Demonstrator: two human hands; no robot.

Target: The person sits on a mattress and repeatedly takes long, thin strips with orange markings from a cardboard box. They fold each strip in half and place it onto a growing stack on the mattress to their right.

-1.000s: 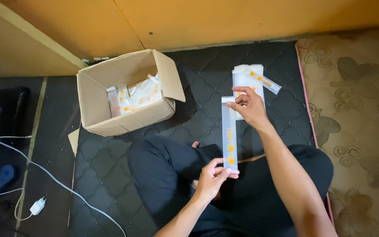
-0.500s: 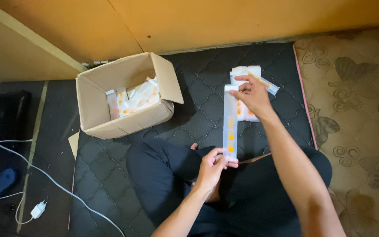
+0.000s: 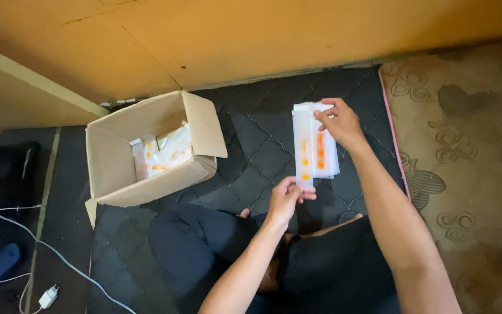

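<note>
Both hands are pinching a long packet point(image 3: 304, 148): left hand point(image 3: 286, 197) low, right hand point(image 3: 339, 121) high. Lay it flat on the pile point(image 3: 326, 154), edges matching.

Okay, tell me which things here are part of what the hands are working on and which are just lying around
In hand:
- left hand and right hand, holding the long white strip packet by its ends
- stack of like packets on the dark quilted mat
- cardboard box with more packets

Lying about:
- white charger and cable
- patterned beige mattress
</note>
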